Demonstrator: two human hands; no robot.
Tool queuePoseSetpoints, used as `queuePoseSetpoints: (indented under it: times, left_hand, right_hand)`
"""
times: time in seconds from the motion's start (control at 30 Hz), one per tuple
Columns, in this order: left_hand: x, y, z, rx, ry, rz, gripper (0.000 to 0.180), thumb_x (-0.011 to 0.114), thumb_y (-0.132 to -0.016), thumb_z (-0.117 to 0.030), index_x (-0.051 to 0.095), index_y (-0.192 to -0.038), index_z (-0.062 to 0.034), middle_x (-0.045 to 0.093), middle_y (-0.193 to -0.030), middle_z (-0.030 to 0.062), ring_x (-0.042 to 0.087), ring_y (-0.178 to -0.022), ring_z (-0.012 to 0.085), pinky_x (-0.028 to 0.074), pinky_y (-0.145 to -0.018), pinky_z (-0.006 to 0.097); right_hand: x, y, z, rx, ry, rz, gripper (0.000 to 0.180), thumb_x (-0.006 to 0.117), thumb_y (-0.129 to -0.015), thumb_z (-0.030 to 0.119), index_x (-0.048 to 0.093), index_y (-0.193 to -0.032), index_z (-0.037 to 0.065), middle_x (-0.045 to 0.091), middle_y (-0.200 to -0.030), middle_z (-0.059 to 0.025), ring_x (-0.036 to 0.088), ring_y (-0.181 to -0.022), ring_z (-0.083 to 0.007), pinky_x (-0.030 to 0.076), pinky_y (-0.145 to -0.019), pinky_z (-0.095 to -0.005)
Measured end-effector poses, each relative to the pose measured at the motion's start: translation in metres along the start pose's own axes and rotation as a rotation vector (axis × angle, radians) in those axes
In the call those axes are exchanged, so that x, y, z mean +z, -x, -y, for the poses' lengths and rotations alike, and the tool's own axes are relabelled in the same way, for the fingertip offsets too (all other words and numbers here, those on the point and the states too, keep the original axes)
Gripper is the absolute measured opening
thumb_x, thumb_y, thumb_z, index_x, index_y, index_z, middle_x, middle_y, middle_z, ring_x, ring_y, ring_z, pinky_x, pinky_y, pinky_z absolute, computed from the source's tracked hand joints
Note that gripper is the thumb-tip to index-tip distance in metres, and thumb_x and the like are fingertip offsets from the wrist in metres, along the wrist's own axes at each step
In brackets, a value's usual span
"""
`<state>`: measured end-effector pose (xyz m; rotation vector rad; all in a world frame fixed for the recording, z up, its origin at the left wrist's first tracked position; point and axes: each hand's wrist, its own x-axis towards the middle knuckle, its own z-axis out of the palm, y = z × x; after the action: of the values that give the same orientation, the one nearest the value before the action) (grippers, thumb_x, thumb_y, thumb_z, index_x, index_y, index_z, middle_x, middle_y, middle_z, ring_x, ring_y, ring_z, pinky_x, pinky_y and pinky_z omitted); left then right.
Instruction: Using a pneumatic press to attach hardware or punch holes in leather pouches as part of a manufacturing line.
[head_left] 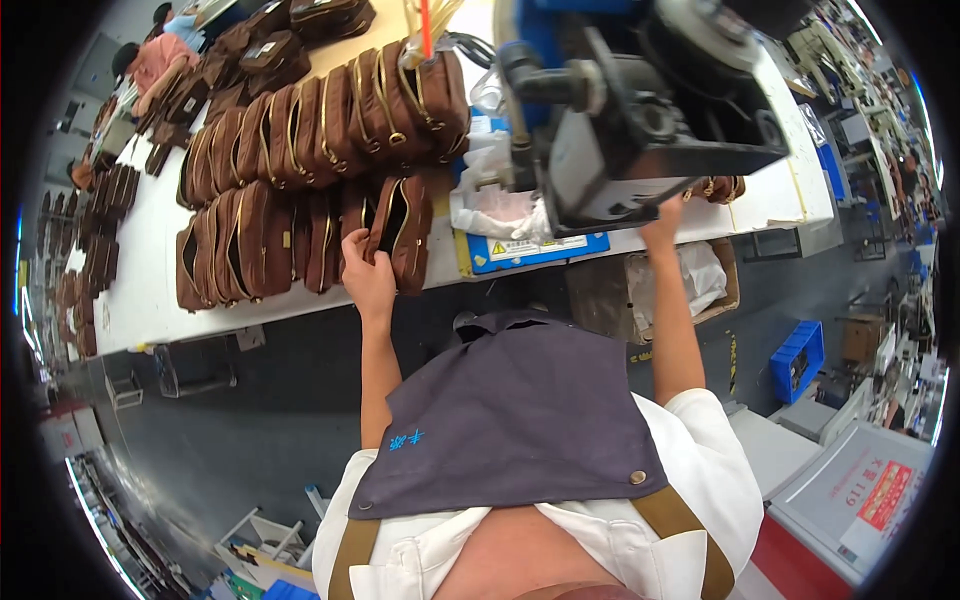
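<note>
My left hand (369, 272) is closed on the near edge of a brown zippered pouch (411, 238), which stands upright with its gold-toothed zipper undone and its dark inside showing. That pouch is at the right end of a front row of similar brown pouches (262, 240). My right hand (661, 228) reaches in at the near side of a large black and blue machine (640, 130). The machine hides its fingers, so I cannot see whether they hold anything. Just beyond that hand, part of another brown piece with gold hardware (722, 189) shows past the machine.
A second row of brown pouches (325, 122) stands behind the first on the white table (150, 317). Clear plastic bags (497, 205) lie on the machine's blue base (540, 252). Below the table is a lined cardboard box (738, 280). Other people (165, 58) are at far left.
</note>
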<state>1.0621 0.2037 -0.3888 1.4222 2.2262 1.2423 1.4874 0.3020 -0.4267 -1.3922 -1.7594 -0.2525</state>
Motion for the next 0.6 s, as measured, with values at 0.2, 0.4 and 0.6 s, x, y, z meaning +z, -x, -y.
queuePoseSetpoints:
  times: [0.2, 0.4, 0.6]
  left_hand:
    - [-0.004, 0.014, 0.030, 0.119, 0.027, 0.091, 0.029, 0.062, -0.077, 0.001, 0.057, -0.105, -0.0035, 0.056, -0.096, 0.0129, 0.058, -0.090, 0.0317, 0.047, -0.082, 0.039]
    - [-0.013, 0.025, 0.014, 0.184, -0.246, 0.035, 0.027, 0.067, -0.077, -0.005, 0.061, -0.103, -0.0070, 0.053, -0.085, 0.0091, 0.053, -0.082, 0.0285, 0.045, -0.075, 0.039]
    - [-0.015, 0.025, 0.000, 0.106, -0.156, 0.100, 0.033, 0.067, -0.085, -0.027, 0.062, -0.108, -0.0045, 0.065, -0.086, 0.0083, 0.058, -0.082, 0.0264, 0.044, -0.072, 0.039]
  right_hand:
    - [0.123, 0.067, 0.047, 0.006, -0.496, 0.564, 0.015, 0.060, -0.087, 0.010, 0.060, -0.101, 0.004, 0.062, -0.095, -0.0144, 0.060, -0.090, -0.0307, 0.047, -0.081, -0.0400]
    - [0.112, 0.003, 0.148, -0.096, -0.474, 0.756, 0.015, 0.064, -0.086, 0.018, 0.070, -0.091, 0.005, 0.062, -0.081, -0.0131, 0.060, -0.081, -0.0300, 0.047, -0.074, -0.0389]
    - [0.122, 0.003, 0.142, -0.035, -0.473, 0.906, 0.016, 0.065, -0.081, 0.017, 0.070, -0.092, 0.007, 0.061, -0.078, -0.0134, 0.061, -0.077, -0.0304, 0.048, -0.071, -0.0389]
